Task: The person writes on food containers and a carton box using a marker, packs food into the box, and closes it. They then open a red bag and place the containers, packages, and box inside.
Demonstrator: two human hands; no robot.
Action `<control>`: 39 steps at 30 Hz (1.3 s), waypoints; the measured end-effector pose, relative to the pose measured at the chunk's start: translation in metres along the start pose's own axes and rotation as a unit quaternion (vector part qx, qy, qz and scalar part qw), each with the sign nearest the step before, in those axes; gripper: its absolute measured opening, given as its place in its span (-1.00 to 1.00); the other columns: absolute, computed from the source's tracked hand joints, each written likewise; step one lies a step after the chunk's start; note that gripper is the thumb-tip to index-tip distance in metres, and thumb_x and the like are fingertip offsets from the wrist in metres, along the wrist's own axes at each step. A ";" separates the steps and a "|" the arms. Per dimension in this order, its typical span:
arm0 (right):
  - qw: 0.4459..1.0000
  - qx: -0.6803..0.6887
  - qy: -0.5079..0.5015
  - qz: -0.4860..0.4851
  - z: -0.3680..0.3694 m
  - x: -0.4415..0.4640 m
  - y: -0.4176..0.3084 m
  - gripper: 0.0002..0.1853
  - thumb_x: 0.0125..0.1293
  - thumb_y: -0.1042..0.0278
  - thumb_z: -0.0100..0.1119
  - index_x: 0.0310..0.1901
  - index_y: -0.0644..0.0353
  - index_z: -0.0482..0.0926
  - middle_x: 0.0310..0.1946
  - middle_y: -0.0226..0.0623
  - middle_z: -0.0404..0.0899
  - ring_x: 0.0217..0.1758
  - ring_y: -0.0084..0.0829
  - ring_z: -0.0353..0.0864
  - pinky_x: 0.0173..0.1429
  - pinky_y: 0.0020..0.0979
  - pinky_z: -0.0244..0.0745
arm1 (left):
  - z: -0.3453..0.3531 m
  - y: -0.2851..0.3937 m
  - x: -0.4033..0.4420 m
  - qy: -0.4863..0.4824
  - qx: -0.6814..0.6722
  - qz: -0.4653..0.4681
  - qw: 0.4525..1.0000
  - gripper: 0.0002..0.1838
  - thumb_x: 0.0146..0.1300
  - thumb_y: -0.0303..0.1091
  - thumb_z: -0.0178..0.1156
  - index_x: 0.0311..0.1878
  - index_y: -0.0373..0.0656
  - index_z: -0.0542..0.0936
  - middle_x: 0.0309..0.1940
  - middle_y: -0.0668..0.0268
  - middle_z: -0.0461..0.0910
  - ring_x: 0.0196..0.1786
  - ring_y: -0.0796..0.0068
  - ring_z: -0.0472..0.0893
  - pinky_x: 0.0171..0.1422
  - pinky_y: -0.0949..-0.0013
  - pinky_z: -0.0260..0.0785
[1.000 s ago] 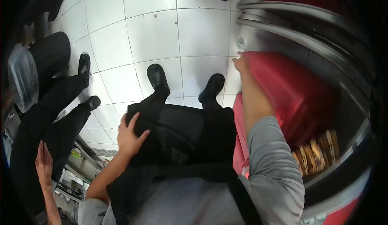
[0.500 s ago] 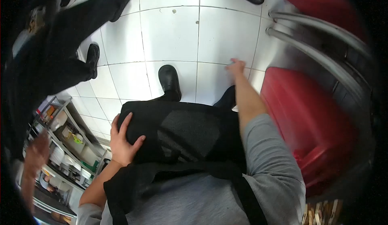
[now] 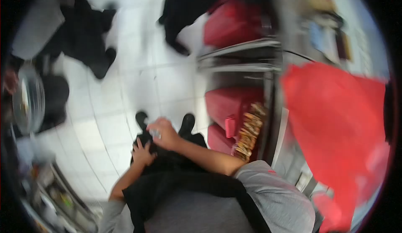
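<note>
My left hand (image 3: 143, 153) rests with fingers spread on the black apron (image 3: 176, 160) over my lap. Close beside it, just above the apron, is my right hand (image 3: 164, 133), its fingers curled in. A small pale, shiny bit (image 3: 155, 133) shows at the fingertips of the right hand, too blurred to name. Below both hands, my black shoes (image 3: 187, 123) stand on the white tiled floor (image 3: 100, 134).
Red bins (image 3: 228, 103) and metal rails (image 3: 238, 68) line the right, with a large red sheet (image 3: 339, 128) beyond. Left, another person's hand (image 3: 10, 81) is at a clear round bowl (image 3: 28, 99). Shelving (image 3: 63, 191) stands lower left; dark-clothed people are farther off.
My right hand has come in from the far right to beside my left hand. The view has swung right, bringing in the red sheet and more of the counter side.
</note>
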State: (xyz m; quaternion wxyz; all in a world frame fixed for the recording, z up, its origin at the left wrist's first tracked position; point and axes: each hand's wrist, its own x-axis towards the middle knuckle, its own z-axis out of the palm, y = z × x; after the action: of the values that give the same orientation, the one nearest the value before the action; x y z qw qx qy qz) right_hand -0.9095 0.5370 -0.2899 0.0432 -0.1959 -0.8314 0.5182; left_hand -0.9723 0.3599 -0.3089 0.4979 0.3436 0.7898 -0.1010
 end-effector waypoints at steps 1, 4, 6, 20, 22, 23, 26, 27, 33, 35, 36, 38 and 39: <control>0.999 -0.002 0.001 -0.040 -0.030 -0.003 -0.043 -0.57 -0.07 0.45 0.16 -0.05 0.08 0.56 -0.13 -0.16 0.45 0.03 -0.13 0.39 0.11 -0.19 0.31 | -0.008 0.004 -0.016 -0.007 0.056 0.045 0.997 -0.20 0.11 0.22 0.18 0.42 0.25 0.20 0.49 0.01 -0.19 0.41 -0.21 0.09 0.31 -0.32 0.10; 0.991 0.087 -0.100 -0.006 -0.141 -0.022 -0.174 -0.50 0.04 0.45 0.14 0.11 0.10 0.48 -0.02 -0.14 0.38 0.11 -0.18 0.38 0.21 -0.28 0.30 | -0.033 0.001 -0.016 -0.040 0.094 0.125 0.987 -0.18 0.15 0.14 0.22 0.42 0.09 0.19 0.45 0.03 0.00 0.40 -0.07 0.18 0.37 -0.13 0.12; 0.990 0.093 -0.105 -0.015 -0.209 -0.047 -0.246 -0.48 0.06 0.42 0.16 0.15 0.10 0.43 0.05 -0.18 0.37 0.14 -0.25 0.40 0.20 -0.31 0.34 | -0.102 0.017 -0.029 -0.075 0.004 0.203 0.976 -0.18 0.15 0.10 0.24 0.42 0.03 0.18 0.43 0.05 0.06 0.39 -0.01 0.20 0.37 -0.07 0.14; 0.850 -0.289 0.441 0.012 -0.437 -0.248 -0.406 -0.53 0.07 0.43 0.08 0.10 0.15 0.45 -0.04 -0.22 0.48 0.03 -0.31 0.47 0.11 -0.30 0.38 | -0.396 0.363 -0.396 0.584 0.311 0.694 0.284 -0.31 -0.12 -0.35 0.32 0.22 0.15 0.47 0.24 0.22 0.39 0.37 0.21 0.31 0.45 -0.04 -0.04; 0.861 -0.296 0.411 -0.048 -0.447 -0.244 -0.390 -0.53 0.07 0.41 0.08 0.10 0.17 0.44 -0.08 -0.21 0.49 0.00 -0.30 0.48 0.06 -0.32 0.41 | -0.394 0.387 -0.403 0.546 0.381 0.649 0.369 -0.40 -0.09 -0.38 0.26 0.15 0.10 0.50 0.04 0.25 0.53 0.20 0.30 0.47 0.43 -0.04 0.00; 0.865 -0.299 0.396 -0.077 -0.452 -0.243 -0.382 -0.53 0.07 0.40 0.07 0.10 0.17 0.44 -0.09 -0.21 0.49 -0.02 -0.30 0.49 0.04 -0.33 0.42 | -0.399 0.395 -0.395 0.509 0.421 0.620 0.424 -0.45 -0.08 -0.40 0.24 0.11 0.06 0.52 -0.07 0.27 0.58 0.10 0.34 0.53 0.42 -0.04 0.03; 0.985 -0.078 0.138 0.065 -0.471 -0.249 -0.337 -0.51 0.21 0.20 0.04 0.17 0.17 0.41 -0.13 -0.13 0.53 -0.07 -0.29 0.55 0.01 -0.34 0.46 | -0.409 0.389 -0.377 0.430 0.465 0.584 0.508 -0.53 -0.11 -0.43 0.26 -0.01 -0.07 0.54 -0.35 0.34 0.60 -0.17 0.39 0.60 0.39 -0.01 0.10; 0.992 -0.029 0.063 0.102 -0.478 -0.250 -0.324 -0.50 0.24 0.15 0.03 0.19 0.17 0.40 -0.14 -0.12 0.54 -0.07 -0.29 0.56 0.01 -0.34 0.48 | -0.411 0.380 -0.373 0.411 0.449 0.587 0.534 -0.54 -0.12 -0.44 0.28 -0.03 -0.10 0.55 -0.41 0.35 0.59 -0.23 0.39 0.60 0.37 0.00 0.12; 0.966 -0.144 0.157 0.145 -0.501 -0.255 -0.318 -0.40 0.26 -0.01 0.04 0.23 0.22 0.36 -0.05 -0.08 0.58 0.02 -0.23 0.58 0.00 -0.26 0.52 | -0.399 0.422 -0.387 0.561 0.137 0.677 0.457 -0.45 -0.16 -0.41 0.38 0.03 -0.13 0.54 -0.33 0.19 0.58 -0.14 0.24 0.58 0.27 0.06 0.21; 0.976 -0.075 0.112 0.168 -0.490 -0.248 -0.333 -0.39 0.24 0.04 0.09 0.23 0.25 0.34 -0.02 -0.01 0.56 0.02 -0.13 0.56 0.11 -0.24 0.44 | -0.392 0.467 -0.350 0.591 0.105 0.667 0.442 -0.47 -0.12 -0.43 0.36 0.03 -0.14 0.54 -0.26 0.15 0.57 -0.09 0.19 0.58 0.23 0.10 0.26; 0.978 -0.113 0.131 0.114 -0.484 -0.245 -0.334 -0.39 0.23 0.07 0.11 0.24 0.25 0.34 -0.01 0.00 0.55 0.03 -0.11 0.55 0.13 -0.23 0.42 | -0.391 0.490 -0.329 0.606 0.091 0.662 0.432 -0.48 -0.10 -0.44 0.35 0.03 -0.15 0.53 -0.22 0.13 0.56 -0.07 0.16 0.57 0.21 0.12 0.28; 0.952 -0.151 0.264 -0.027 -0.472 -0.239 -0.339 -0.45 0.21 0.15 0.13 0.21 0.21 0.36 -0.02 -0.05 0.50 0.06 -0.11 0.50 0.12 -0.24 0.40 | -0.394 0.506 -0.309 0.566 0.058 0.685 0.455 -0.51 -0.06 -0.47 0.32 0.03 -0.16 0.53 -0.16 0.09 0.56 -0.03 0.13 0.56 0.18 0.16 0.31; 0.931 -0.173 0.321 -0.016 -0.474 -0.237 -0.341 -0.46 0.22 0.16 0.13 0.21 0.20 0.37 0.01 -0.06 0.49 0.07 -0.12 0.49 0.15 -0.25 0.37 | -0.397 0.505 -0.312 0.512 0.034 0.707 0.487 -0.53 -0.04 -0.49 0.30 0.03 -0.17 0.53 -0.13 0.08 0.56 -0.02 0.13 0.56 0.16 0.19 0.33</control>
State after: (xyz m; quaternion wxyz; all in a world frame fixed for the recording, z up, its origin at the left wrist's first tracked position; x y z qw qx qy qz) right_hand -0.6568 0.7176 0.2585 0.2816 -0.3427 -0.8529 0.2755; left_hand -0.8482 0.7964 0.2424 -0.1018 0.7942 0.3936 0.4516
